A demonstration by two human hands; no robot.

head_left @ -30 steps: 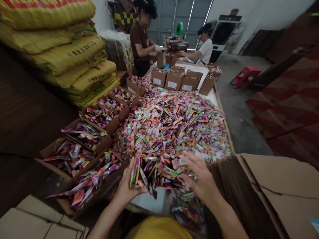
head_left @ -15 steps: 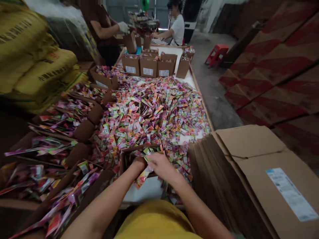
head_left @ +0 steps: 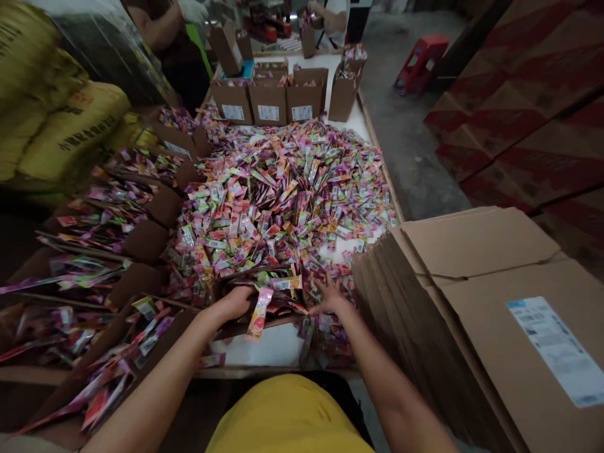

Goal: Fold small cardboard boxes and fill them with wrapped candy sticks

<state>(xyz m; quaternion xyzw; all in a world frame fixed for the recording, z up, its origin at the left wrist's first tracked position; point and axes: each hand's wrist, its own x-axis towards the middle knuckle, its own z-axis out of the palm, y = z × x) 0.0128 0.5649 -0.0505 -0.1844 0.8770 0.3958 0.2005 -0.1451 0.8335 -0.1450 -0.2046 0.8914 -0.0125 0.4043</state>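
Note:
A small cardboard box (head_left: 282, 321) stands at the near edge of the table, partly filled with printed sachets. My left hand (head_left: 237, 301) reaches into its left side, and its fingers are mostly hidden there. One pink sachet (head_left: 259, 313) hangs over the box's front rim, and an orange-and-purple sachet (head_left: 287, 283) lies across the top. Just outside the box's right wall, my right hand (head_left: 329, 296) has its fingers spread over loose sachets. Behind the box rises a wide heap of sachets (head_left: 283, 195).
Filled boxes (head_left: 146, 242) line the left side, and more boxes (head_left: 268, 104) stand at the far end. Flattened cartons (head_left: 486, 251) are stacked at right. Yellow sacks (head_left: 80, 135), a red stool (head_left: 421, 63) and two people at work are beyond.
My right hand has left the box, moving right, and its fingers have spread. My left hand has shifted to the box's left side. A pink sachet now lies over the front rim.

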